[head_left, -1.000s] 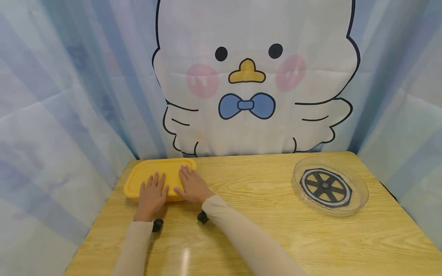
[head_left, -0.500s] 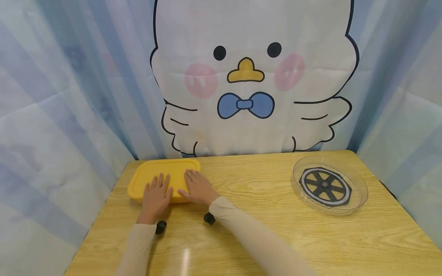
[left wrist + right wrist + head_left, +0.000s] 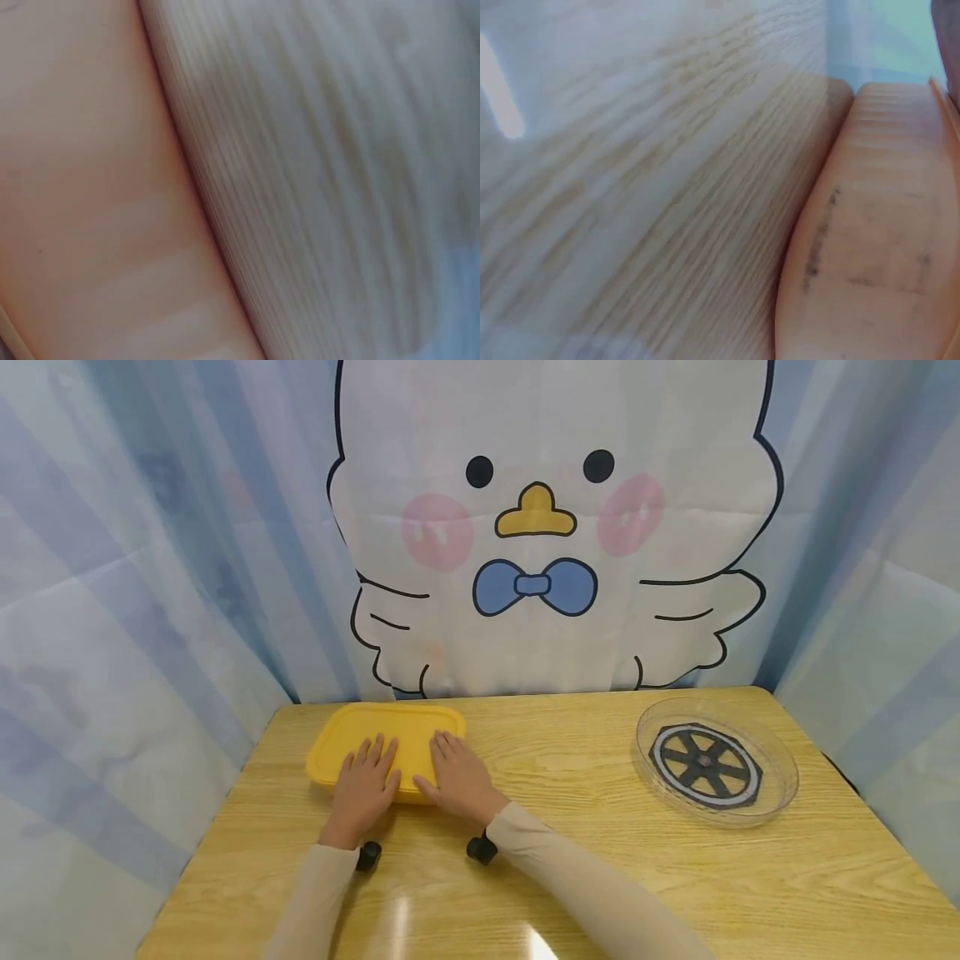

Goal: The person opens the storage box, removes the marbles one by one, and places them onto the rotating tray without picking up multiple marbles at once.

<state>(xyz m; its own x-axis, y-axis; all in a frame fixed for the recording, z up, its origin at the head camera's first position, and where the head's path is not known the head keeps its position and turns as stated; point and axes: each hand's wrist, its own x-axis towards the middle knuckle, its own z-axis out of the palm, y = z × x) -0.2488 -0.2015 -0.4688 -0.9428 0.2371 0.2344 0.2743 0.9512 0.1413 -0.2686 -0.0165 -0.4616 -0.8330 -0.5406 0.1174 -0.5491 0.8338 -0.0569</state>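
A yellow lidded box (image 3: 408, 752) lies on the table toward the back left in the head view. My left hand (image 3: 365, 787) lies on the lid's front left part, fingers straight and spread. On the lid's right side rests my right hand (image 3: 462, 779), its fingers extended and its thumb along the front edge. The left wrist view shows the box's smooth side wall (image 3: 97, 195) against the wood. In the right wrist view the box's side wall (image 3: 870, 247) carries dark smudges, and a bit of a finger shows at the top right corner.
A clear round dish (image 3: 780, 785) stands at the right of the wooden table (image 3: 570, 827), with a black and white wheel-like piece (image 3: 705, 762) seen inside its outline. A curtain (image 3: 540, 652) with a cartoon bird hangs behind the table's back edge.
The yellow box has slid right along the table with both of my hands on it. The round dish stays where it was.
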